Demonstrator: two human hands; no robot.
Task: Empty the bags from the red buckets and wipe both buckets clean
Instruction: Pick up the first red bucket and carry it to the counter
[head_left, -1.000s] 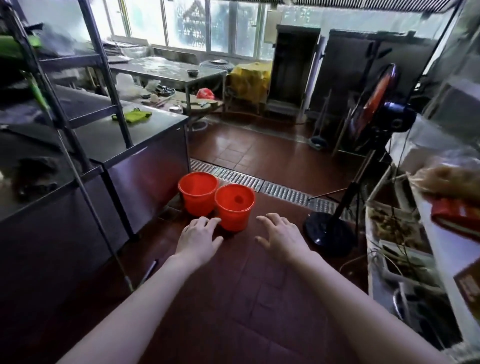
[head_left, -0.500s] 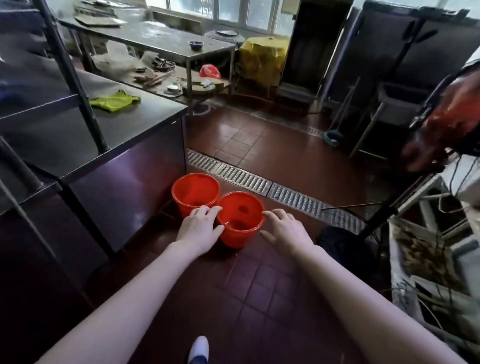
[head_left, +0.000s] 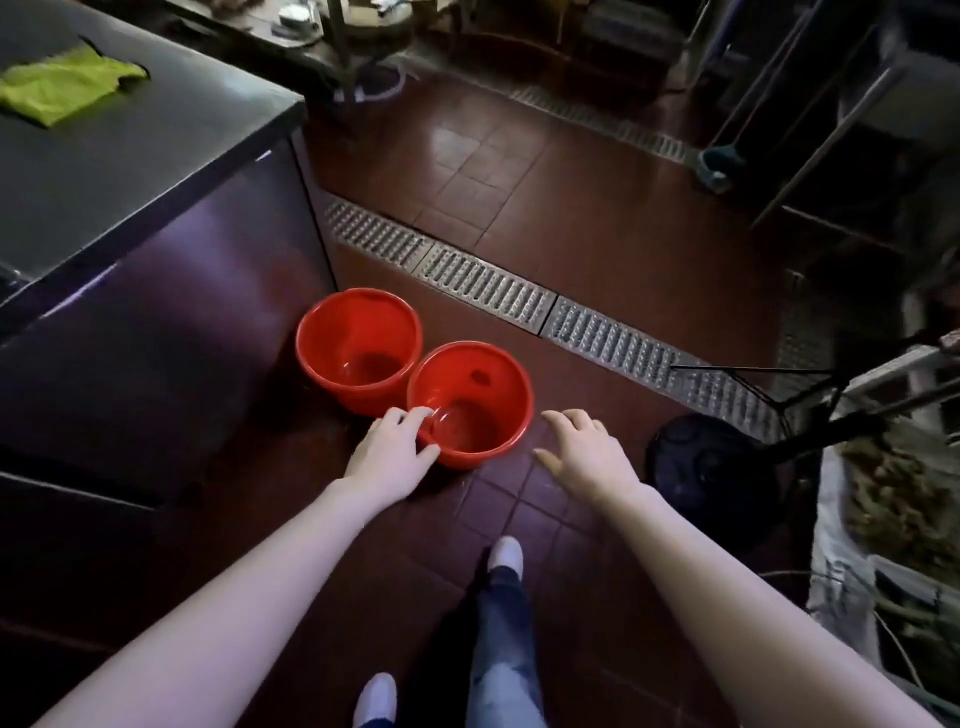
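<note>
Two red buckets stand side by side on the tiled floor beside a steel counter: the left bucket (head_left: 358, 345) and the right bucket (head_left: 470, 400). Each seems to have a thin clear liner inside, hard to make out. My left hand (head_left: 392, 454) is open, its fingertips at the near-left rim of the right bucket. To the right of that bucket and apart from it, my right hand (head_left: 584, 454) hovers with fingers spread and nothing in it.
A steel counter (head_left: 156, 171) with a yellow-green cloth (head_left: 57, 88) rises at the left. A metal floor drain grate (head_left: 519, 296) runs behind the buckets. A fan's black round base (head_left: 711, 465) sits at the right, next to crates. My feet (head_left: 506, 553) stand below.
The view has tilted down and come nearer the buckets. Both hands have reached forward; the left hand now touches the right bucket's rim.
</note>
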